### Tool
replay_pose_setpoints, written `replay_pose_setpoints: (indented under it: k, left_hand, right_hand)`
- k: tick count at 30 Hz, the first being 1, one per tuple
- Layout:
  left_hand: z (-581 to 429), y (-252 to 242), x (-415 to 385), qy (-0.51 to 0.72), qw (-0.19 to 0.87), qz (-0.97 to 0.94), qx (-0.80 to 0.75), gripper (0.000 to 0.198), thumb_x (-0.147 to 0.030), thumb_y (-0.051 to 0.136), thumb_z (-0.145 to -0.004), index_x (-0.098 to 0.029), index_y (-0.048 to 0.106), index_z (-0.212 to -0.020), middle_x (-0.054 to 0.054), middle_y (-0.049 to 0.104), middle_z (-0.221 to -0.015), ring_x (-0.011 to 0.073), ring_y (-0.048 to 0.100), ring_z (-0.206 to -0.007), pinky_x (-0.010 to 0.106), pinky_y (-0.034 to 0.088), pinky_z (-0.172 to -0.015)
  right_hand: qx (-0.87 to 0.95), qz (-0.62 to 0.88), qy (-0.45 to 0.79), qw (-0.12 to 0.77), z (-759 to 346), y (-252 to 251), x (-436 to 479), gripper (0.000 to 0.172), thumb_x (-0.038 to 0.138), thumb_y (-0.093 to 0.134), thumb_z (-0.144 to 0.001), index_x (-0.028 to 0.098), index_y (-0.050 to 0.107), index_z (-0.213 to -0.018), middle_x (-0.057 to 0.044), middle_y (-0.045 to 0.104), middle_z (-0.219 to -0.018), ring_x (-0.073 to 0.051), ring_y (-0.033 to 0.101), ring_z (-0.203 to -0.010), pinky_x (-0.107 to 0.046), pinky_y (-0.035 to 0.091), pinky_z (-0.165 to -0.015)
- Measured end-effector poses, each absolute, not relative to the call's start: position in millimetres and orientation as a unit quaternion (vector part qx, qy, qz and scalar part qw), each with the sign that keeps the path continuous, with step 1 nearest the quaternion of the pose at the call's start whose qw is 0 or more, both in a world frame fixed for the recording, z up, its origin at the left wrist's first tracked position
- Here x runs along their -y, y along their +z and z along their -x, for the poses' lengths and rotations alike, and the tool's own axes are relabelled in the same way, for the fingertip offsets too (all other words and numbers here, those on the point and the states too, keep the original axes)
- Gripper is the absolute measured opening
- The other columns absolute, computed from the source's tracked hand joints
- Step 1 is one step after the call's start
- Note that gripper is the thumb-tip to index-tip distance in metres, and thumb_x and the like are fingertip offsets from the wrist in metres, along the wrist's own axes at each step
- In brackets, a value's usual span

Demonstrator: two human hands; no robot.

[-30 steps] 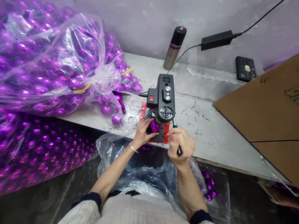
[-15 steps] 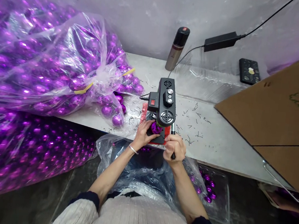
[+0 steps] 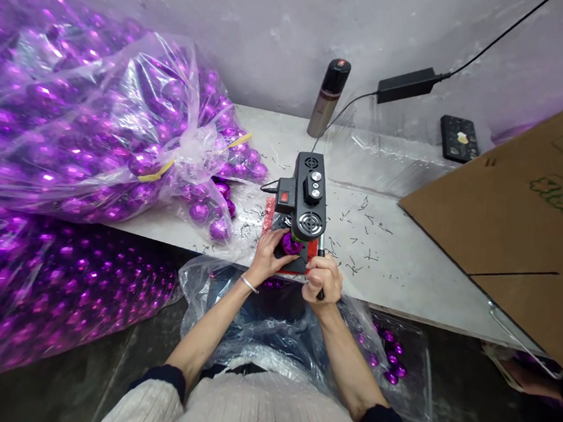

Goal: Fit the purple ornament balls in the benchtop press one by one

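Observation:
A shiny purple ball (image 3: 291,243) sits under the front end of a black bench press machine (image 3: 310,197) with round vents, knobs and a red switch. My left hand (image 3: 267,256) is closed around the ball's left and near side, thumb and fingers on it. My right hand (image 3: 323,280) is wrapped round the black grip of the machine's lever (image 3: 321,245), which points down toward me. Beneath the machine lies a red mat (image 3: 269,211). The top of the ball is hidden by the machine head.
Large clear bags of purple balls (image 3: 85,116) fill the left side. A spray can (image 3: 329,98), a power adapter (image 3: 406,85) and a black phone-like case (image 3: 459,138) are at the back. A cardboard box (image 3: 521,229) stands right. Dark thread-like scraps litter the table (image 3: 406,264).
The whole view has shifted slightly, with the machine and hands appearing a little lower and to the left. Both hands keep the same hold on the ball and the lever.

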State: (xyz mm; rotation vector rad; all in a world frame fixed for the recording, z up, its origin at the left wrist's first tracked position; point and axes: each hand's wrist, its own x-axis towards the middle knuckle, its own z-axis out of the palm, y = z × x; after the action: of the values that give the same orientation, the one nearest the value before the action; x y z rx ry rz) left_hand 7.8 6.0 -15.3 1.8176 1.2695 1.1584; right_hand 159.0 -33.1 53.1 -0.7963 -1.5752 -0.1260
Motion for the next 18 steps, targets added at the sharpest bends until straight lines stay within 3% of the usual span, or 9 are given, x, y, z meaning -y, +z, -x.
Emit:
replay_pose_setpoints:
  k: [8, 13, 18]
  left_hand:
    - [-9, -16, -7, 0.449, 0.321, -0.677, -0.487, 0.067, -0.061, 0.083, -0.077, -0.022, 0.067, -0.129, 0.015, 0.072, -0.128, 0.0345, 0.066, -0.124, 0.055, 0.047, -0.113]
    - [-7, -15, -8, 0.452, 0.331, -0.677, -0.478, 0.066, -0.058, 0.083, -0.078, -0.022, 0.066, -0.130, 0.015, 0.072, -0.130, 0.0349, 0.066, -0.126, 0.056, 0.047, -0.114]
    - [0, -23, 30, 0.452, 0.270, -0.717, -0.457, 0.058, -0.049, 0.072, -0.091, -0.022, 0.059, -0.140, 0.017, 0.068, -0.138, 0.0325, 0.062, -0.134, 0.057, 0.045, -0.118]
  right_hand:
    - [0.701, 0.328, -0.089, 0.627, -157, 61, 27, 0.029, 0.024, 0.039, -0.103, 0.024, 0.049, -0.076, 0.000, 0.058, -0.069, -0.013, 0.050, -0.056, -0.029, 0.042, -0.053]
    - [0.681, 0.404, -0.023, 0.611, -157, 107, 37, 0.027, 0.013, 0.047, -0.097, 0.023, 0.054, -0.073, 0.000, 0.065, -0.071, -0.014, 0.062, -0.063, -0.029, 0.046, -0.056]
    - [0.677, 0.421, 0.002, 0.604, -159, 127, 40, 0.028, 0.010, 0.048, -0.096, 0.023, 0.055, -0.073, 0.000, 0.063, -0.068, -0.014, 0.062, -0.064, -0.029, 0.047, -0.058]
